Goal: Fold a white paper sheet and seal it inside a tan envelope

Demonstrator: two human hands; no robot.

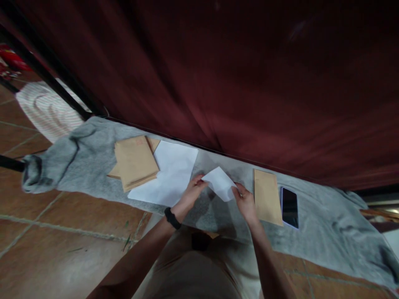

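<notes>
Head view: both hands work at the middle of a long grey cloth (327, 228), with a small piece of white paper (220, 185) held between them. The left hand (191, 193) pinches its left corner between thumb and fingers, and the right hand (244, 199) pinches its right edge the same way. The paper is tilted, one corner pointing to the far side, and seems to be raised a little over the cloth; whether it is folded or a small envelope, I cannot tell.

On the left lies a large white sheet (176, 168), partly under a stack of brown kraft envelopes (136, 161). Just right of the right hand rests a single brown kraft envelope (267, 197), with a smartphone (289, 208), its screen dark, beside it.

The step in hand looks like two-handed handling of the paper, perhaps shaping or turning it. As I judge it, the next move calls for light fingertip pressure and both edges kept level, so that the thin paper does not crease askew.
</notes>
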